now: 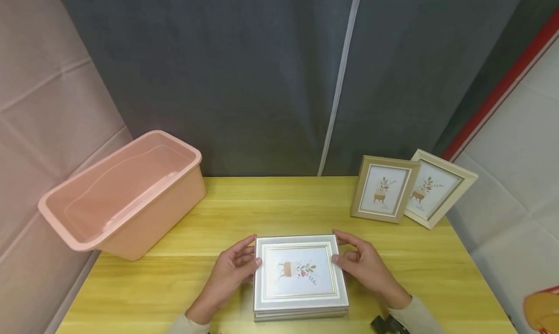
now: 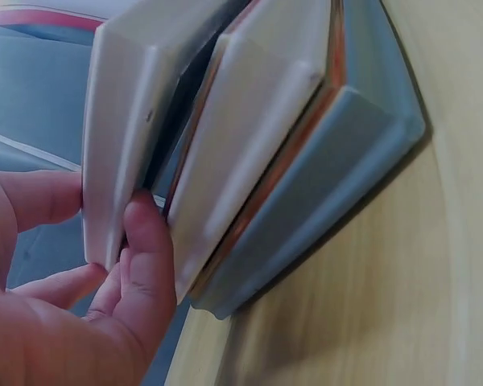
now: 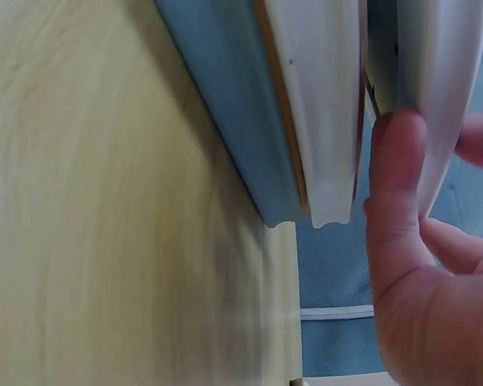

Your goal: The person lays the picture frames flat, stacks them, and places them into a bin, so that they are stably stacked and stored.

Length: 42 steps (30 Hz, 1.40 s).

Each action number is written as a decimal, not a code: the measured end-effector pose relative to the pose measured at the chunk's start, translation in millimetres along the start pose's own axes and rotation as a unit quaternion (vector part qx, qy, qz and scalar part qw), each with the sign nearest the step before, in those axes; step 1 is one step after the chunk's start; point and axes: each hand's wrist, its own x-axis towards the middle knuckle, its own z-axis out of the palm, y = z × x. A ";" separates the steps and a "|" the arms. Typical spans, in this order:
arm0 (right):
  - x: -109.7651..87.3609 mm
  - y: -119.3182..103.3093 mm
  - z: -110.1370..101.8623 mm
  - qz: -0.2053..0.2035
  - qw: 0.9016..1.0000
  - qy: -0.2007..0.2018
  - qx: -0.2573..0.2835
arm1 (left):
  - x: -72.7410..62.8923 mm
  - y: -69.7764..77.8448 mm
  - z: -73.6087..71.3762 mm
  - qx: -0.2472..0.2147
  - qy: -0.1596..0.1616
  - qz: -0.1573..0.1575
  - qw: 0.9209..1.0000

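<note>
Two hands pinched the top frame [image 1: 301, 273] at opposite side rims: left hand [image 1: 229, 271] and right hand [image 1: 364, 268] each had digits over the edge and one in the gap below. The frame was above a stack near the front of the table [image 1: 174, 280]; a white frame [image 3: 326, 121] and a blue-grey frame [image 3: 225, 104] lay under it. Handling, my read: stiff, probably light, fine for fingertips. Smooth rim looked a bit slick. Couldn't tell wood from plastic, or glass from clear sheet over the picture; the pane was likely the fragile bit, so mid-face pressure seemed a bad idea. Best hold looked like mid-side rims, both sides level, digits under.
</note>
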 end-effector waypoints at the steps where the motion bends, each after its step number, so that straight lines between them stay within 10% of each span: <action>1: 0.0 0.4 -0.1 0.002 1.000 -0.003 -0.004 | 0.2 -0.2 0.4 0.002 0.003 0.000 1.000; 17: 0.7 0.1 3.4 -0.034 0.997 0.021 -0.073 | -1.0 -3.8 4.0 0.060 0.067 0.020 0.996; 42: 6.0 4.8 -2.9 0.010 0.996 -0.011 -0.086 | 6.9 -12.9 -1.0 0.102 0.052 0.015 0.993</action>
